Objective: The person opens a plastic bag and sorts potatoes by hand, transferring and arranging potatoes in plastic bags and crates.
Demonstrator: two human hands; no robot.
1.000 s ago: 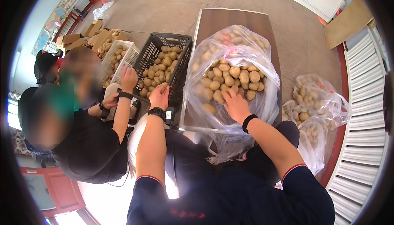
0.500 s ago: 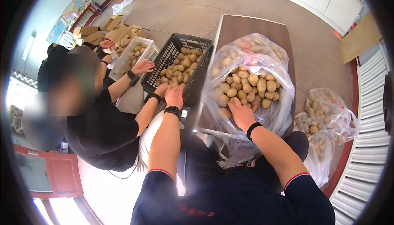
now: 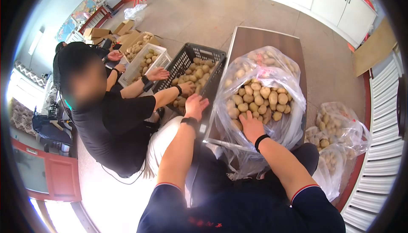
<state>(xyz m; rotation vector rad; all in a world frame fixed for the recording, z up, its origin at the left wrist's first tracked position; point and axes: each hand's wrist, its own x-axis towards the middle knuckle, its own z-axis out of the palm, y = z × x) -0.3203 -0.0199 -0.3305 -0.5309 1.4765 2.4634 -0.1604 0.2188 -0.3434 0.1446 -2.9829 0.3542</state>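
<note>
My left hand (image 3: 196,107) is beside the near corner of the black plastic crate (image 3: 216,72). Its fingers are apart and I see nothing in them. Potatoes (image 3: 198,72) lie inside that crate. On the right, a clear plastic bag (image 3: 282,124) full of potatoes (image 3: 259,100) lies open on a brown tabletop (image 3: 265,36). My right hand (image 3: 252,127) rests at the near left of the pile, fingers spread and touching the potatoes. Whether a potato is under the palm is hidden.
At my left sits a co-worker in black, one hand (image 3: 187,89) in the black crate and the other (image 3: 157,74) above its left rim. Beyond stand a white crate (image 3: 163,62) and cardboard boxes (image 3: 98,33). More bagged potatoes (image 3: 329,127) lie on the floor at right.
My left hand has drawn away from the crate's potatoes and its fingers have spread. The co-worker's nearer hand has moved further into the crate. My right hand stays at the bag's potatoes.
</note>
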